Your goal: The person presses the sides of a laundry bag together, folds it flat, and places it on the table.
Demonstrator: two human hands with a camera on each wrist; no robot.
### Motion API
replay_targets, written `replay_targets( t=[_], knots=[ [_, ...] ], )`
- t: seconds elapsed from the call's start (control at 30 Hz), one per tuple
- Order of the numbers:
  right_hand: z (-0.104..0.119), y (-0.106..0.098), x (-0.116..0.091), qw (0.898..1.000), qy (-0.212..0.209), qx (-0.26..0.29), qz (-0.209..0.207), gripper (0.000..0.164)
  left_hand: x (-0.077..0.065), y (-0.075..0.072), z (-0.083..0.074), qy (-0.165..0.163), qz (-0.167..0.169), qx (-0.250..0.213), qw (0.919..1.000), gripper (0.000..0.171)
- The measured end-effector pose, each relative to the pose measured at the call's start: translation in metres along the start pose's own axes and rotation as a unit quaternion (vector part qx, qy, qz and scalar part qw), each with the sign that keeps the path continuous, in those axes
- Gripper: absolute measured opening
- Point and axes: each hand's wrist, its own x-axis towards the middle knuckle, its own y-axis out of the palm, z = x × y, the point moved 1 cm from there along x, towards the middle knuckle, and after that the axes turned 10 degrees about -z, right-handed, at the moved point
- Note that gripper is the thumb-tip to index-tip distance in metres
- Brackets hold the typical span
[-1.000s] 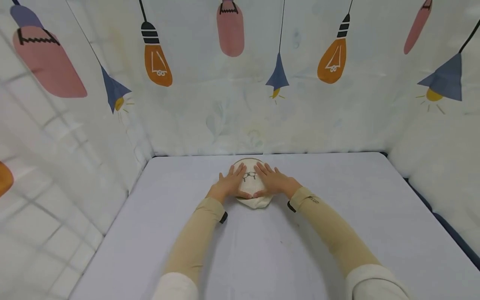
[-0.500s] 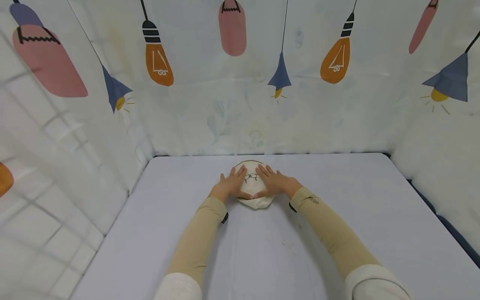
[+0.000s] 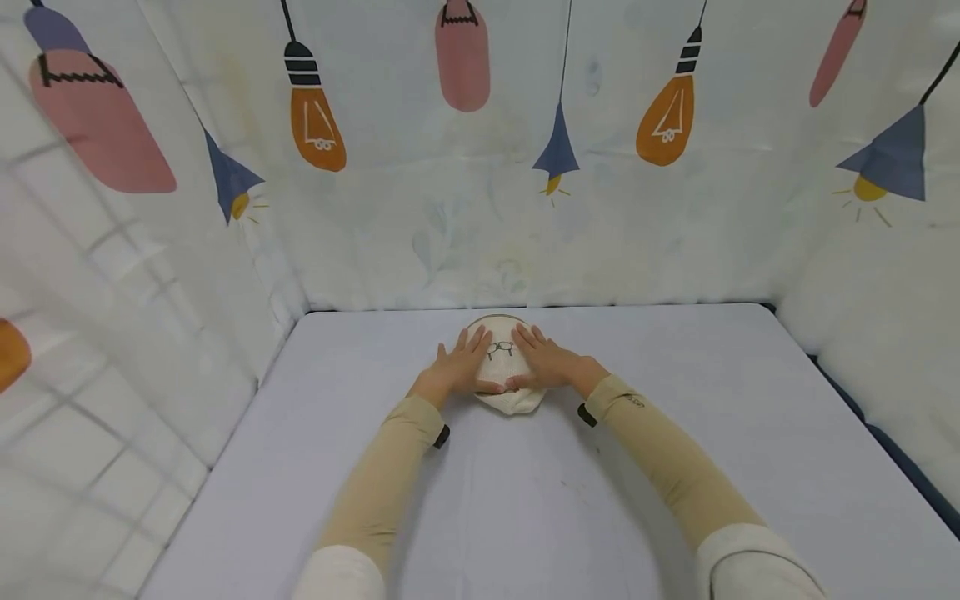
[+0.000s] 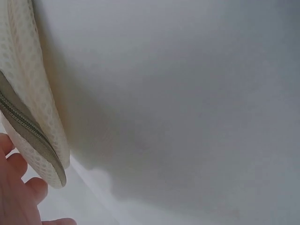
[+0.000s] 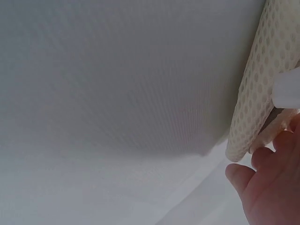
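Observation:
A rounded cream mesh bag [image 3: 504, 403] with a black line drawing like a pair of glasses lies near the far edge of the table. My left hand [image 3: 462, 369] rests on its left side with straight, spread fingers, and my right hand [image 3: 552, 365] rests likewise on its right side. The two thumbs almost meet near the bag's front edge. In the left wrist view, a dark olive zipper [image 4: 30, 126] runs along the bag's rim beside the fingers [image 4: 18, 165]. The right wrist view has a small white piece [image 5: 287, 89] against the mesh; its kind is unclear.
The table [image 3: 510, 517] has a pale cover. Behind it stands a white cloth wall [image 3: 360, 242] printed with lamps and bulbs, and similar cloth closes both sides. Dark bands [image 3: 442, 436] sit at the sleeve cuffs.
My left wrist and forearm have shifted slightly to the left. Both hands stay on the mesh bag, which has hardly moved.

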Motion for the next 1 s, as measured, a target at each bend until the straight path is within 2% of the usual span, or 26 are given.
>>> replay_targets(
  t=[0.3, 0.53, 0.73, 1.0],
  knots=[
    [0.001, -0.006, -0.01, 1.0, -0.009, 0.027, -0.008, 0.098, -0.007, 0.0, 0.001, -0.009, -0.008, -0.006, 0.9999, 0.103],
    [0.003, -0.002, -0.028, 0.998, 0.003, 0.055, -0.012, 0.098, -0.014, 0.004, 0.004, -0.007, -0.006, -0.014, 0.9999, 0.1],
    [0.003, 0.005, -0.035, 0.998, 0.015, 0.052, -0.024, 0.1, -0.018, 0.007, 0.002, -0.009, -0.003, -0.008, 0.9999, 0.102],
    [0.005, 0.005, -0.038, 0.999, 0.018, 0.046, -0.013, 0.101, -0.02, 0.007, -0.006, -0.016, 0.004, -0.008, 0.9998, 0.105]
  ],
)
